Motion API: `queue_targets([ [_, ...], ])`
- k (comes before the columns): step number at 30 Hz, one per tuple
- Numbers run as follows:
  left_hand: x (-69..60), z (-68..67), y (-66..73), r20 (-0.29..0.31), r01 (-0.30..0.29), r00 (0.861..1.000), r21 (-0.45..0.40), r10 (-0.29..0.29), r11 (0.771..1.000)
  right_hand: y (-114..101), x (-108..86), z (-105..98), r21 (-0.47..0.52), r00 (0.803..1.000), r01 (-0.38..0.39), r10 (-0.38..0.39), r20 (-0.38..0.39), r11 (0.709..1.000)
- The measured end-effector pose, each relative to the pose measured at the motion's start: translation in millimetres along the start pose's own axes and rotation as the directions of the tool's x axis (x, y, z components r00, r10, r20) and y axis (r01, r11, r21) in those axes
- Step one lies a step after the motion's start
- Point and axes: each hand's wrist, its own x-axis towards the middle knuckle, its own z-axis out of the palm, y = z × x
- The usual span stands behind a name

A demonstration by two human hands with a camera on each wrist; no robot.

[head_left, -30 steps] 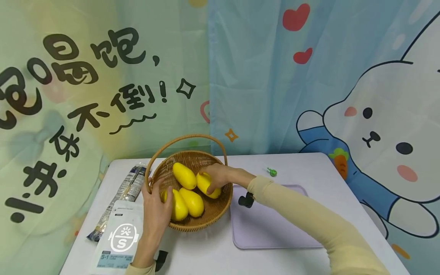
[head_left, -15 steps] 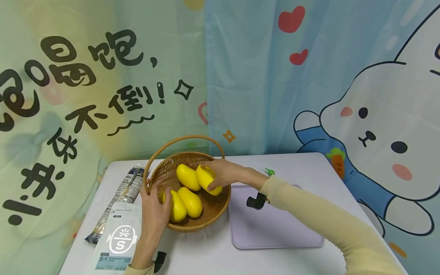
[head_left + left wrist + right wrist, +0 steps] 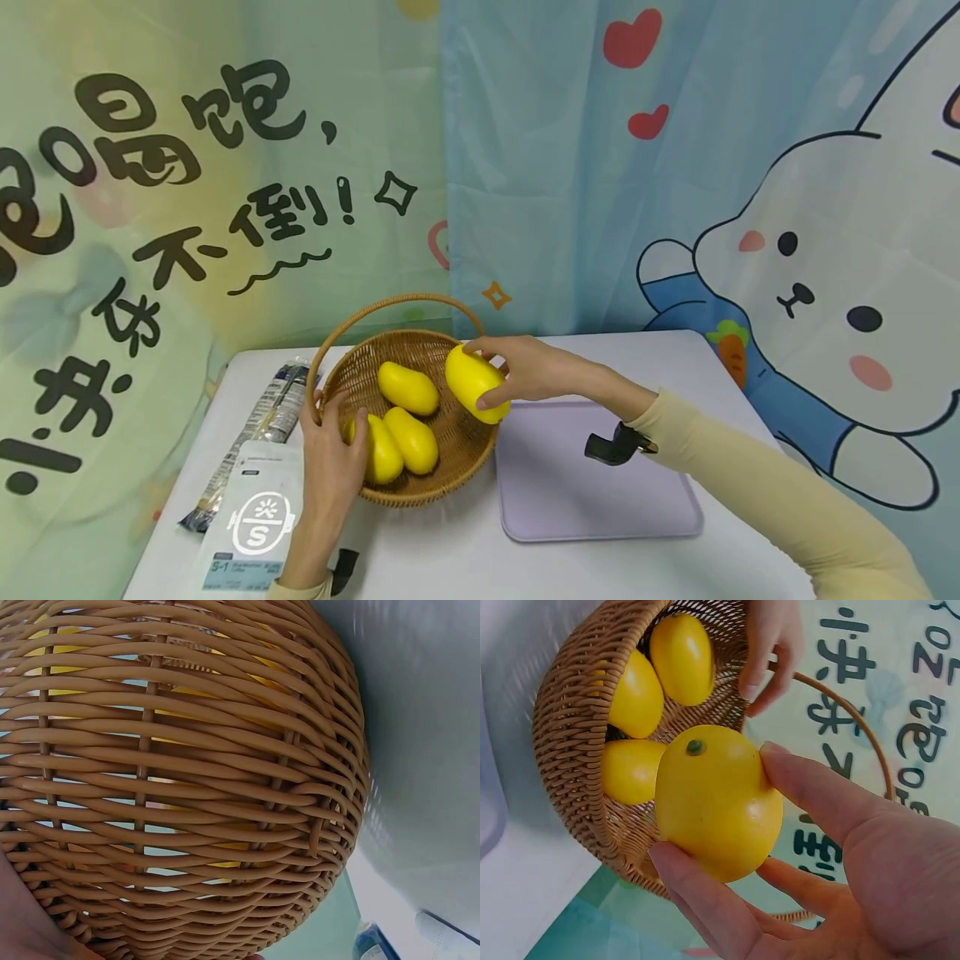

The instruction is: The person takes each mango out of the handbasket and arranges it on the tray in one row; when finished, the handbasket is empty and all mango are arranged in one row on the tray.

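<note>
In the head view a yellow mango [image 3: 474, 385] is pinched between the thumb and fingers of my right hand [image 3: 542, 368], just above the right rim of a wicker basket [image 3: 408, 500]. The right wrist view shows a small green stem end on this held mango [image 3: 718, 806]. Inside the basket lie three more yellow mangoes [image 3: 408, 389]. My left hand [image 3: 333, 458] grips the basket's left rim near the foot of its arched handle, thumb on the inner side. The woven wall [image 3: 172, 757] fills most of the left wrist view, where little of that hand shows.
A pale purple tray [image 3: 600, 483] lies on the white table [image 3: 427, 554], right of the basket and below my right forearm. Left of the basket are a white pouch [image 3: 255, 508] and a long, shiny printed packet [image 3: 281, 408]. A printed curtain [image 3: 540, 167] hangs behind the table.
My right hand has lifted one mango from among the others and brought it up and right to the basket's rim. The left hand keeps its hold on the basket.
</note>
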Motion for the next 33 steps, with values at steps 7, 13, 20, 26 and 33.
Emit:
queue_targets([
  [7,-0.4,-0.1,-0.8,0.002,0.015,1.000,0.001,-0.015,1.000,20.2,-31.2,-7.6,0.066,0.997,-0.021,0.027,-0.078,0.998],
  [13,-0.6,-1.3,-0.5,0.001,0.009,1.000,-0.002,-0.009,1.000,39.5,-51.7,-8.2,0.116,0.982,-0.107,0.123,-0.143,0.987],
  [20,-1.2,-0.1,-2.8,0.011,0.009,1.000,-0.004,-0.009,1.000,71.2,-52.4,20.2,0.196,0.965,-0.186,0.217,-0.145,0.963],
  [26,-1.9,-0.4,-3.0,0.020,0.018,1.000,0.005,-0.019,1.000,93.8,-40.5,57.9,0.236,0.953,-0.234,0.271,-0.138,0.943],
  [33,-0.5,-0.8,-0.8,0.019,0.024,1.000,0.004,-0.024,1.000,107.7,-29.8,90.2,0.255,0.933,-0.274,0.320,-0.162,0.927],
])
